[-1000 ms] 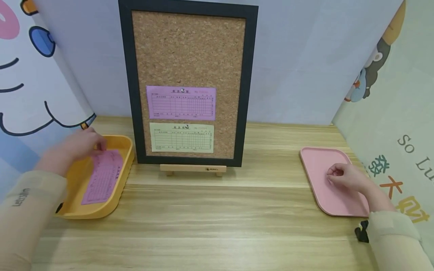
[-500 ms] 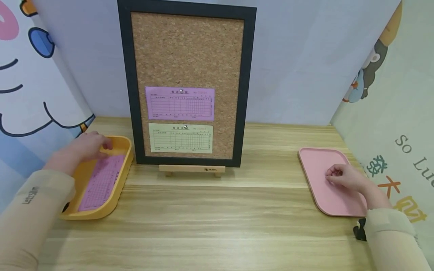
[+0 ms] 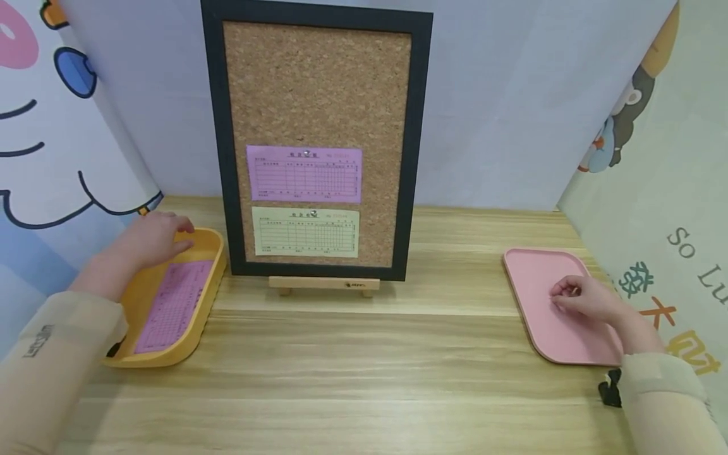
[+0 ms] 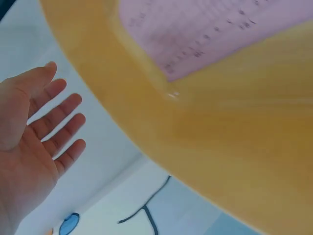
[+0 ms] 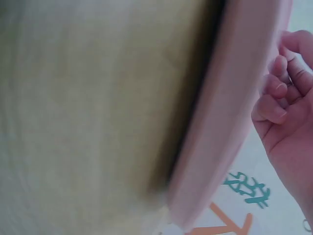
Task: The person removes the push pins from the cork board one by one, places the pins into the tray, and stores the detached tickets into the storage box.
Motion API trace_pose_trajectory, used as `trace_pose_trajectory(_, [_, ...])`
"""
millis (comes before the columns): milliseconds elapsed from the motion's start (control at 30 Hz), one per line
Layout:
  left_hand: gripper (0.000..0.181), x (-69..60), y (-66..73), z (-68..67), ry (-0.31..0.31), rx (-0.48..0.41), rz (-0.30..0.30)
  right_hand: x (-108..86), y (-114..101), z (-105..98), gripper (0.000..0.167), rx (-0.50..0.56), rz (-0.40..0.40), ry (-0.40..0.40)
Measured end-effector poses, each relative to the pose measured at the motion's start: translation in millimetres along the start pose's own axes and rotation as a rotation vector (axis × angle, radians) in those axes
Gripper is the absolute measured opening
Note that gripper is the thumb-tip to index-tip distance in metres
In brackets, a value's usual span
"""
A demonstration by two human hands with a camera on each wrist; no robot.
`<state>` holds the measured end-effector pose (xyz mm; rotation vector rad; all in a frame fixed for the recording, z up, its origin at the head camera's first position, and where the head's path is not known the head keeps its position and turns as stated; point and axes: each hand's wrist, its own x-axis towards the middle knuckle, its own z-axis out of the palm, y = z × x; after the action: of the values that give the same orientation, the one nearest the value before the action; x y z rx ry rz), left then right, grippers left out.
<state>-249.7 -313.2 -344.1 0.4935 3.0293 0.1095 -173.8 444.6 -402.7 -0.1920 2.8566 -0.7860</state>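
Note:
My left hand (image 3: 156, 240) is over the far end of a yellow tray (image 3: 212, 297), fingers extended and thumb apart. Beneath it a purple receipt slip (image 3: 175, 306) lies in the tray, not touched by the fingers. The left wrist view shows the same open palm and a corner of the slip (image 4: 195, 39). Over a pink tray (image 3: 529, 272) at the right, my right hand (image 3: 588, 303) has its fingers curled, with thumb and index fingertips close together. Whether something small sits between those tips cannot be seen; the right wrist view has them beside the tray's edge.
A black-framed cork board (image 3: 318, 82) stands on a wooden easel (image 3: 324, 282) at the back. Pinned to it are a purple slip (image 3: 304, 174) and a pale green slip (image 3: 306, 234). Wood-grain tabletop (image 3: 352, 373) spans the space between the trays.
My left hand has let go of the purple slip's far end, which now lies lower in the tray, and the fingers have spread and lifted slightly. The right hand has hardly moved.

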Motion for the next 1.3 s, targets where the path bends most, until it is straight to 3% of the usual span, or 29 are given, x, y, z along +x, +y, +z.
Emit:
trace_pose_trajectory(333, [0.04, -6.4, 36.0, -19.2, 0.161, -0.039, -0.086, 1.5, -32, -17, 0.023, -0.102, -0.047, 0.077])
trace_pose_trajectory(600, [0.049, -10.8, 63.4, -22.5, 0.321, -0.174, -0.148, 2.2, -68, -25, 0.029, -0.127, -0.065, 0.175])
trace_pose_trajectory(1000, [0.066, -18.2, 94.1, -28.8, 0.456, -0.217, -0.152, -6.5, -121, -27, 0.023, -0.088, -0.128, 0.35])
trace_pose_trajectory(1300, [0.078, -15.4, 113.1, -31.9, 0.471, -0.334, -0.174, -10.7, -166, -15, 0.021, -0.018, -0.211, 0.531])
